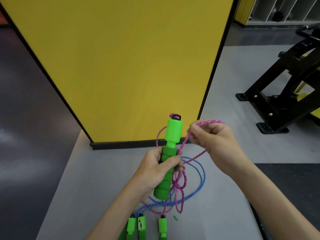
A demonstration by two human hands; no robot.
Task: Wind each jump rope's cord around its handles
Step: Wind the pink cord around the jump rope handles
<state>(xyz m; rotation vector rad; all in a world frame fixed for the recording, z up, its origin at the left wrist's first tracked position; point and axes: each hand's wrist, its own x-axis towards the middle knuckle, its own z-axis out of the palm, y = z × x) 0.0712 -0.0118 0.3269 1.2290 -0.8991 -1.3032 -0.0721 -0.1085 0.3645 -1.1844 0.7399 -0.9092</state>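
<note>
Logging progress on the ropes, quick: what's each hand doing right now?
Left hand: grips the upright green handle.
Right hand: pinches the pink cord.

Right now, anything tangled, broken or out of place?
Yes. The pink cord hangs in loose loops across the blue cord, so they may snag. A small green scrap lies by the lower handles; origin unclear.

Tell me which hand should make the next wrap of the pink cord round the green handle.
Right, probably: the right hand pinches the pink cord beside the green handle, which the left hand grips.
</note>
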